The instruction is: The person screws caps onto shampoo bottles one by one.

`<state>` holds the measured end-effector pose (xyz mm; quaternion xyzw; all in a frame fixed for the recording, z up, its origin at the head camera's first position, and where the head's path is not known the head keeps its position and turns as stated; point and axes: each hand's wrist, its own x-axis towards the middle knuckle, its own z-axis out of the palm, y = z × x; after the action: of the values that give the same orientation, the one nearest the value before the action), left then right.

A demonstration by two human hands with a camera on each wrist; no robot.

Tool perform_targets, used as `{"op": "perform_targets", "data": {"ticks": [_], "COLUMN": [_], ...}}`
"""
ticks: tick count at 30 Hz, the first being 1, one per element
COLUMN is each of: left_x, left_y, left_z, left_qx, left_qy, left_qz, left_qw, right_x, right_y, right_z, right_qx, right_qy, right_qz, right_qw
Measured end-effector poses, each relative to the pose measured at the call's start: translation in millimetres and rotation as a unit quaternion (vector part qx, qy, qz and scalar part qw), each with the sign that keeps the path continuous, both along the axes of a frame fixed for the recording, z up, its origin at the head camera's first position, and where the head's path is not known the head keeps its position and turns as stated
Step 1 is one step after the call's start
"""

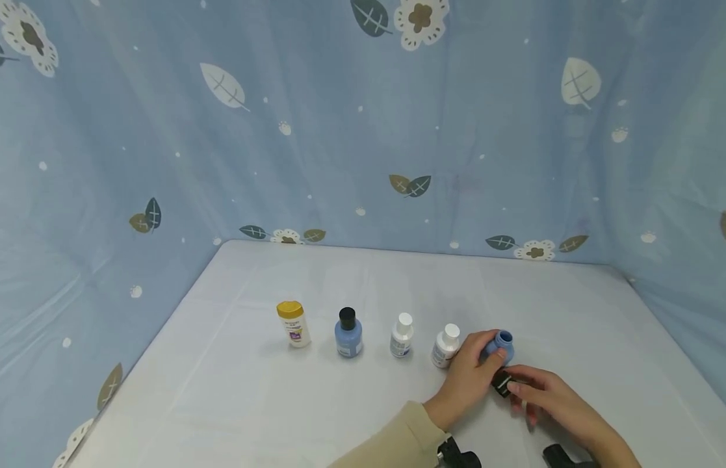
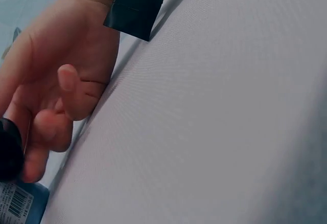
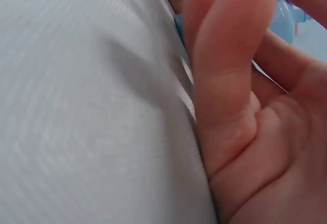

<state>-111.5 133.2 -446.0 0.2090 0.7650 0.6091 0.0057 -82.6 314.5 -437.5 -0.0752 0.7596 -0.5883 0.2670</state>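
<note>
Gripping a round, smooth blue bottle (image 1: 502, 345), left hand (image 1: 468, 380).

Four capped bottles stand in a row across the middle of the table (image 1: 234, 390): a yellow-capped one (image 1: 293, 324), a black-capped one (image 1: 348, 333), and two white-capped ones (image 1: 401, 335) (image 1: 445, 346), with narrow gaps between them. The left hand (image 1: 465, 380) and right hand (image 1: 550, 400) crowd the open blue bottle (image 1: 502, 344) at the row's right end. Open tabletop lies behind the row to the far edge, along the left edge and in front. Fabric walls (image 1: 363, 130) close three sides.
</note>
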Motion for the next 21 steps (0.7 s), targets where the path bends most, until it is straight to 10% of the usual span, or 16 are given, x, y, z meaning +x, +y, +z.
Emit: {"op": "perform_targets", "data": {"ticks": [9,21], "left_x": [-1.9,-2.3], "left_y": [0,3], "left_z": [1.2,-3.0], "left_qx": [-0.010,-0.008], "left_qy": [0.012,0.027], "left_qz": [0.008,0.009], "left_qw": [0.9999,0.9996], "right_x": [-0.4,0.1], "right_y": [9,18], "right_z": [0.2,-5.6], "right_qx": [-0.111,-0.321], "right_qy": [-0.019,-0.002], "right_qz": [-0.055,-0.144], "right_qw": [0.992,0.936]}}
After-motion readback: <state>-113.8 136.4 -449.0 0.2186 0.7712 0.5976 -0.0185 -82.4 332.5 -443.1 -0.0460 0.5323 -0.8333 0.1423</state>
